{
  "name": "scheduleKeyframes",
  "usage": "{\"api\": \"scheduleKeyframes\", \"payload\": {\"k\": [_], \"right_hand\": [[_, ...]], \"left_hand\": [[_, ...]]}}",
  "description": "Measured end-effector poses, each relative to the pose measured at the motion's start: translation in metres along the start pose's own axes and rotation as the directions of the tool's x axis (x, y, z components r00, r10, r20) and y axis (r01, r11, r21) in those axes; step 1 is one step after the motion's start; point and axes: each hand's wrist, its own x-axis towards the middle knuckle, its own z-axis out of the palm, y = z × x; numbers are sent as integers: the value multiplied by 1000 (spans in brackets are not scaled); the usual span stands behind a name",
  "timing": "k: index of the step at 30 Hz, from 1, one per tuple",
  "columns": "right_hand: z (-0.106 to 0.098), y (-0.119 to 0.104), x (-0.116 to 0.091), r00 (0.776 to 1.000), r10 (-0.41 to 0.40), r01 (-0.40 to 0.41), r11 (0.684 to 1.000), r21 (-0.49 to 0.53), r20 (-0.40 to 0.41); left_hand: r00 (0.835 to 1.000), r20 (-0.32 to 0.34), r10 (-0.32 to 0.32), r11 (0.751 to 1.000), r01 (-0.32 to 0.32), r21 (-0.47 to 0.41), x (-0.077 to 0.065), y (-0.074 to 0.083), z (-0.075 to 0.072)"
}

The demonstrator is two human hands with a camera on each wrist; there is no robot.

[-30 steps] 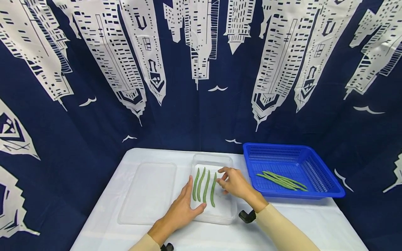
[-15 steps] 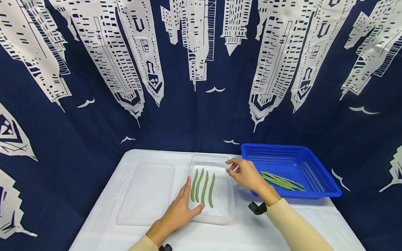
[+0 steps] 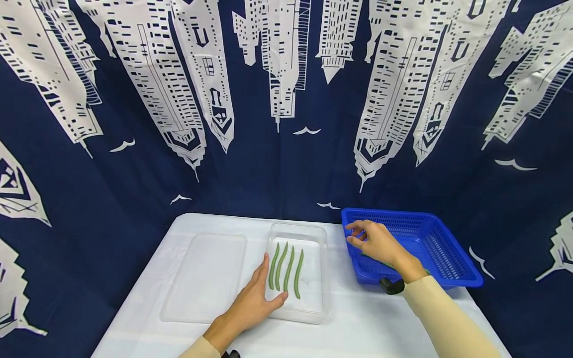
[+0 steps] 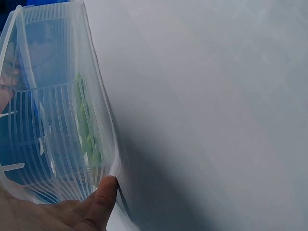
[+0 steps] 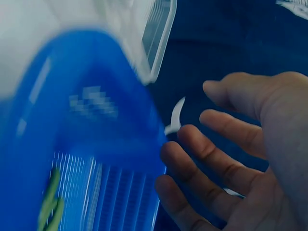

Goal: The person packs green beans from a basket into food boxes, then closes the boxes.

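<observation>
Several green beans (image 3: pixel 286 268) lie side by side in a clear plastic container (image 3: pixel 316 313). My left hand (image 3: pixel 251 301) rests against the container's near left side, thumb spread from the straight fingers; a fingertip touches its edge in the left wrist view. My right hand (image 3: pixel 376 242) is over the left part of a blue plastic basket (image 3: pixel 456 278), fingers loosely bent with nothing between them. The right wrist view shows this hand (image 5: pixel 226 159) beside the basket's rim and more green beans (image 5: pixel 50 204) inside; in the head view the hand mostly hides those beans.
A clear flat lid (image 3: pixel 206 278) lies on the white table (image 3: pixel 358 328), left of the container. A dark blue cloth (image 3: pixel 250 184) printed with white buildings hangs behind the table.
My right hand has moved right, from beside the beans in the container to over the blue basket. The left hand has stayed at the container's side.
</observation>
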Motion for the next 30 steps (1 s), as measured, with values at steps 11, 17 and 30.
{"api": "scheduleKeyframes", "payload": {"k": [11,17,30], "right_hand": [[-27,57,7,994,1,2,1000,-29,109],[-33,93,5,978,84,-83,996,-15,190],[-29,144,2,910,24,-72,992,99,414]], "left_hand": [[1000,-6,-13,1000,13,-7,2,0,0],[1000,-1,-17,1000,17,-9,3,-2,0],[1000,-6,-17,1000,17,-2,3,-4,1]]}}
